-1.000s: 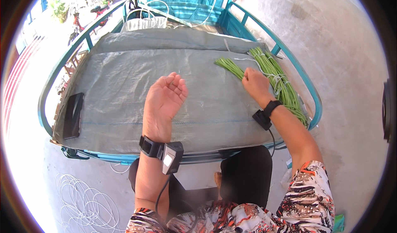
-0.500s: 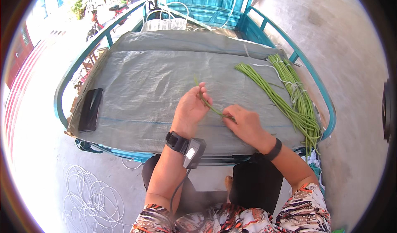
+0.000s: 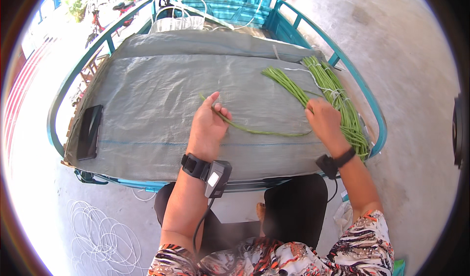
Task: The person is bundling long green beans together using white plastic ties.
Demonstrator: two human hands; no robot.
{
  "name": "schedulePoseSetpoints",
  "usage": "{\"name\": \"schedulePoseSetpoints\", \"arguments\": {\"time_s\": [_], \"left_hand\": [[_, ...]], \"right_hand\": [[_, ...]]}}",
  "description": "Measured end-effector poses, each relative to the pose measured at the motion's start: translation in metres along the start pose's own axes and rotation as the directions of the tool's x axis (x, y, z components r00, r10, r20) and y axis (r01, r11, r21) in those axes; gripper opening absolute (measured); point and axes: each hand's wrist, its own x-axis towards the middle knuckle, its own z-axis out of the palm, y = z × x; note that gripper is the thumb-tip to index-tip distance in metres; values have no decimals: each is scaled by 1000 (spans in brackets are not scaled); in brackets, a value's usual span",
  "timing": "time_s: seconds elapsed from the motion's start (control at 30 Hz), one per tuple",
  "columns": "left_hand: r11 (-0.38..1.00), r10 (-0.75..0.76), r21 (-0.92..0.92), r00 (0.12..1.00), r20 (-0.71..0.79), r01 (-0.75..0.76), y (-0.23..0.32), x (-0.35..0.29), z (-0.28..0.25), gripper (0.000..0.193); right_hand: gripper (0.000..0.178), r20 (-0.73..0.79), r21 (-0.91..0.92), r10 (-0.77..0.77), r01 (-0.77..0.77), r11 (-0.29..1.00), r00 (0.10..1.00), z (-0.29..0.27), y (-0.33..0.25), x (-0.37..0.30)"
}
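Observation:
My left hand (image 3: 208, 124) is closed around the thin end of a green long bean (image 3: 264, 133), its tip poking out past the fingers. The rest of that bean trails rightward over the grey woven sheet (image 3: 156, 109). At the right, my right hand (image 3: 325, 121) has its fingertips pinched on the loose row of long beans (image 3: 286, 83) and covers part of it. Just beyond that hand lies a thicker bundle of long beans (image 3: 327, 77), bound with white string. The exact number of beans under the right fingers is hidden.
A dark phone (image 3: 90, 132) lies on the sheet's left side. Teal cart rails (image 3: 78, 77) run along both sides. A clear basket (image 3: 176, 24) stands at the back. Coiled white wire (image 3: 105, 239) is on the ground at lower left.
My right hand has left the bean near my left hand and moved right and up to the loose row. My left hand keeps its bean; the whole view has shifted slightly.

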Motion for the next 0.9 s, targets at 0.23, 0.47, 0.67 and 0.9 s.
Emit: {"name": "schedulePoseSetpoints", "arguments": {"time_s": [0.23, 0.47, 0.67, 0.9], "left_hand": [[999, -8, 43, 999, 37, 7, -1, -9, 7, 34], [998, 5, 57, 1000, 24, -7, -2, -15, 10, 36], [1000, -1, 29, 995, 96, -1, -3, -8, 6, 39], [994, -59, 93, 997, 50, 54, -1, -8, 7, 40]], "right_hand": [[19, -122, -11, -77, 76, 997, 990, 50, 10, 52], [16, 0, -66, 49, -49, 997, 999, 65, 8, 72], [20, 238, 413, 250, -331, 848, 938, 49, -2, 72], [27, 274, 875, 173, -320, 362, 946, 12, -98, 29]]}}
